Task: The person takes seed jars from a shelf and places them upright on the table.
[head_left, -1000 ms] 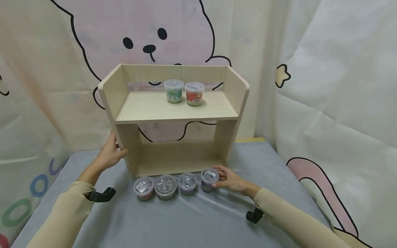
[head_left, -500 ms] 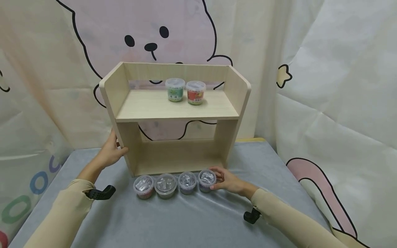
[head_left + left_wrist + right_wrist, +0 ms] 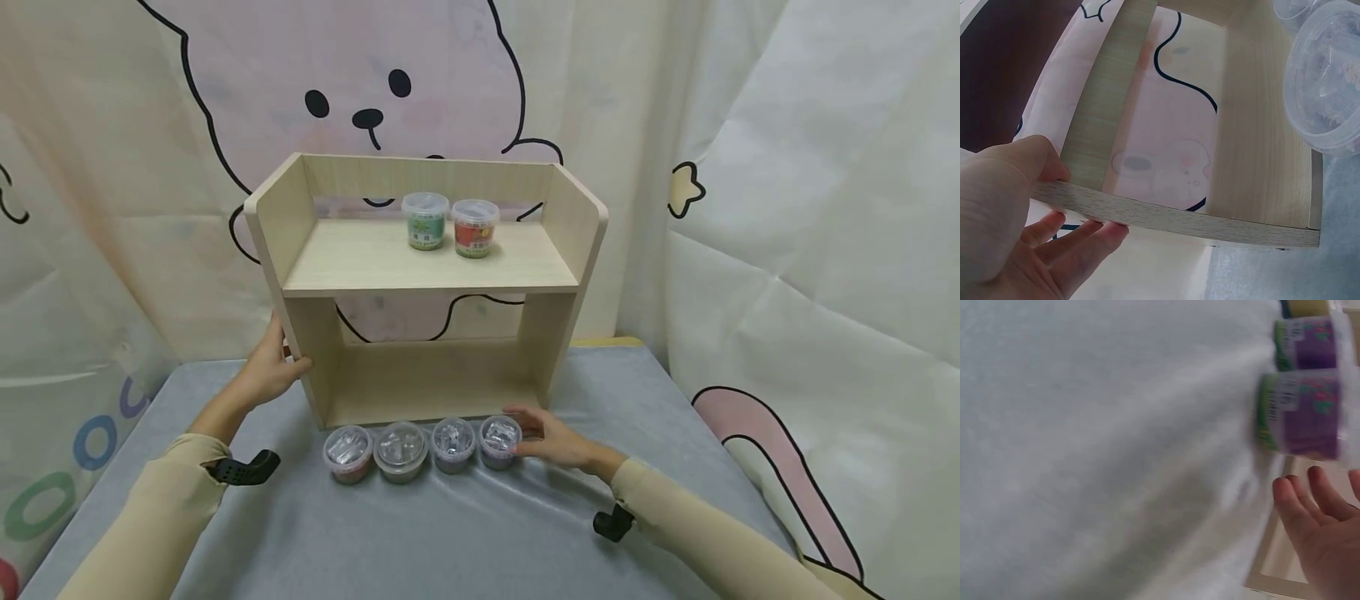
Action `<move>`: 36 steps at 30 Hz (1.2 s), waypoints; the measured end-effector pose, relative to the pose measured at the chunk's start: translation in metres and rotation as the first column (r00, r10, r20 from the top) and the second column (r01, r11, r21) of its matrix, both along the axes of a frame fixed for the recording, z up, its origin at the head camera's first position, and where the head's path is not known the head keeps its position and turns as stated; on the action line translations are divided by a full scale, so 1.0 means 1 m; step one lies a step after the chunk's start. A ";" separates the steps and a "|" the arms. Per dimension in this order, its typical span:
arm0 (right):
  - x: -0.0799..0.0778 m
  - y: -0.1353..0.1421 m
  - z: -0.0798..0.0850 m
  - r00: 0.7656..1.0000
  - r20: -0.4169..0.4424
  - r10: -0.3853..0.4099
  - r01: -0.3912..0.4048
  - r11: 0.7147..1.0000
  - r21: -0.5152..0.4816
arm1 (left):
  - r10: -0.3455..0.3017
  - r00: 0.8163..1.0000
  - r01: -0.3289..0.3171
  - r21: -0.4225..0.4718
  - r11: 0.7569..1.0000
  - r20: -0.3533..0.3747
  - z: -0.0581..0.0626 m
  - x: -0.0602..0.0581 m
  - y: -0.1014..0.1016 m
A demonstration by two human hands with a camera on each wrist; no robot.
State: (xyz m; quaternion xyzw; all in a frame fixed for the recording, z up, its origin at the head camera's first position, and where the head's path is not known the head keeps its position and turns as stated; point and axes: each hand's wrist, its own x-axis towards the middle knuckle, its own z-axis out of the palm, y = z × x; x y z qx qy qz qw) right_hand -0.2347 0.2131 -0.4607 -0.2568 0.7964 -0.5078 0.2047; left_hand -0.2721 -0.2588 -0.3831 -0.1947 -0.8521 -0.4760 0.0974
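A light wooden two-tier shelf (image 3: 431, 379) stands on the table. My left hand (image 3: 262, 367) grips its left side panel (image 3: 1172, 211), thumb on one face and fingers on the other. In front of the shelf, several lidded plastic cups stand in a row. Beside the rightmost cup (image 3: 499, 442) is my right hand (image 3: 553, 437), its fingers spread. The right wrist view shows a gap between those fingers and the nearest purple-labelled cup (image 3: 1304, 414). On the upper tier sit a green-labelled cup (image 3: 426, 223) and a red-labelled cup (image 3: 474, 229).
The row continues leftward with one cup (image 3: 453, 446), another cup (image 3: 401, 452) and the leftmost cup (image 3: 348, 455), close to the shelf's front edge. Grey-blue cloth covers the table (image 3: 420, 542). A printed curtain (image 3: 600, 108) hangs behind.
The rightmost cup has shifted slightly left toward its neighbour. My right hand has let go of it and drawn a little away to the right. The left hand keeps its place.
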 end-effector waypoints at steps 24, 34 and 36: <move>0.003 -0.041 0.127 0.994 -0.113 0.006 -0.011 0.999 -0.045 | 0.012 1.000 -0.012 -0.016 1.000 -0.004 -0.003 0.004 -0.003; 0.001 -0.058 0.161 0.986 -0.165 0.036 -0.057 0.991 -0.125 | 0.008 1.000 -0.008 -0.008 1.000 0.005 0.000 0.003 0.000; 0.000 -0.061 0.166 0.984 -0.175 0.028 -0.052 0.990 -0.134 | 0.004 1.000 -0.004 -0.006 1.000 -0.001 0.000 0.002 0.001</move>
